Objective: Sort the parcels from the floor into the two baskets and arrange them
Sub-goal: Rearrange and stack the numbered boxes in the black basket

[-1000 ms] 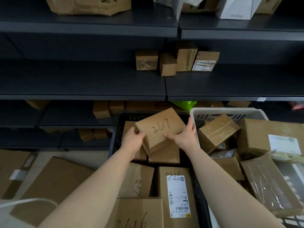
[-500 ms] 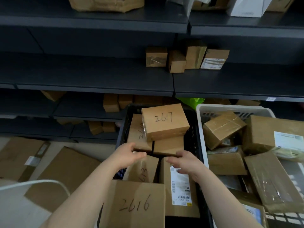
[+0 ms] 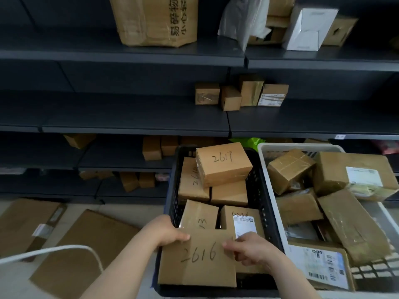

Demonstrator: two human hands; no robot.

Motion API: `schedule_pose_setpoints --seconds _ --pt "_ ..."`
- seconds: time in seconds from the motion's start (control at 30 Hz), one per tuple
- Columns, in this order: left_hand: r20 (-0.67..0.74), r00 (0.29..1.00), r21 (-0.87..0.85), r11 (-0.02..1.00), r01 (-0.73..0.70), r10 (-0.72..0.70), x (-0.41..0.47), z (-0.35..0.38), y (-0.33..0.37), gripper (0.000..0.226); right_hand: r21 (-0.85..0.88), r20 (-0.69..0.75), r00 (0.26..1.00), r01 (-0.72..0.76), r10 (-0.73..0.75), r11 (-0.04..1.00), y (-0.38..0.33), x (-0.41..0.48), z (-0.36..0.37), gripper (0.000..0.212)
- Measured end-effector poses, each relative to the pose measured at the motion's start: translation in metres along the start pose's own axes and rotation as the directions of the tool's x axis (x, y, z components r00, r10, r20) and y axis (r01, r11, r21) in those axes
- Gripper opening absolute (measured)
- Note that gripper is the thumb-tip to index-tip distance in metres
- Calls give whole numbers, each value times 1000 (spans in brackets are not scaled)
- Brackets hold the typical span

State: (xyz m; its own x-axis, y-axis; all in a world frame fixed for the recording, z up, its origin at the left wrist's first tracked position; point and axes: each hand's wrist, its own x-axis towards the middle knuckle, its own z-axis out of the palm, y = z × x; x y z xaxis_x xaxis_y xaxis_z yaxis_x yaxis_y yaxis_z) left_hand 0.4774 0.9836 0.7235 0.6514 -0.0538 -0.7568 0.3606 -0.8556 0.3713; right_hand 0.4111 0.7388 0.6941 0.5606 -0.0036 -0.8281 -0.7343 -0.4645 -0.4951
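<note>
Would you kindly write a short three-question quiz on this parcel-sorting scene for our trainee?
1. True or false: the parcel marked 2617 lies on other parcels in the black basket.
2. Both the left hand and the right hand hold: A) the parcel marked 2617 B) the parcel marked 2616 C) nothing.
3. Fill in: the right-hand basket is coloured ____.
Key: 1 true; 2 B; 3 white.

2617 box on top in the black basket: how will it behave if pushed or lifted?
Probably stiff: the 2617 box has crisp cardboard edges. Likely to rock or slide if pushed, since it sits skewed atop two lower boxes. It shouldn't roll, as its faces are flat. Its weight can't be judged.
</note>
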Motion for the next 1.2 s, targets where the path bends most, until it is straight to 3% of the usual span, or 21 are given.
schedule_pose_setpoints --seconds 0.13,0.33,0.4,0.47,0.53,0.57,0.7,0.77,0.87,1.2 --pt "-68 994 -51 994 -94 90 -11 0 -6 70 191 -90 996 2 16 982 8 -13 23 39" --pt "-183 963 -228 944 -238 198 -15 -28 -2 72 316 -389 920 185 -50 930 -15 -31 29 36" --pt "-219 950 -320 904 -284 222 -13 -31 6 53 333 -490 871 220 -31 917 -25 -30 21 43" --pt "-238 938 -368 870 -328 253 -10 -31 15 16 322 -580 815 245 -14 915 -34 -28 12 43" --pt "-243 931 -396 848 -353 274 -2 -31 25 11 308 -634 773 260 -6 915 -42 -23 2 41" --pt "-229 931 -416 836 -358 285 1 -31 29 10 316 -645 765 269 -2 910 -45 -18 -3 40" --pt "-59 957 -562 783 -266 283 16 -33 46 58 367 -613 790 275 9 888 -56 -3 -24 41" --pt "25 962 -574 792 -210 273 21 -32 56 68 383 -585 811 273 3 883 -60 2 -34 44" --pt "67 957 -618 765 -181 281 32 -27 71 71 417 -555 832 268 9 868 -64 10 -50 49" --pt "-66 968 -700 680 -216 241 75 10 95 61 623 -417 909 283 3 729 -53 44 -78 58"
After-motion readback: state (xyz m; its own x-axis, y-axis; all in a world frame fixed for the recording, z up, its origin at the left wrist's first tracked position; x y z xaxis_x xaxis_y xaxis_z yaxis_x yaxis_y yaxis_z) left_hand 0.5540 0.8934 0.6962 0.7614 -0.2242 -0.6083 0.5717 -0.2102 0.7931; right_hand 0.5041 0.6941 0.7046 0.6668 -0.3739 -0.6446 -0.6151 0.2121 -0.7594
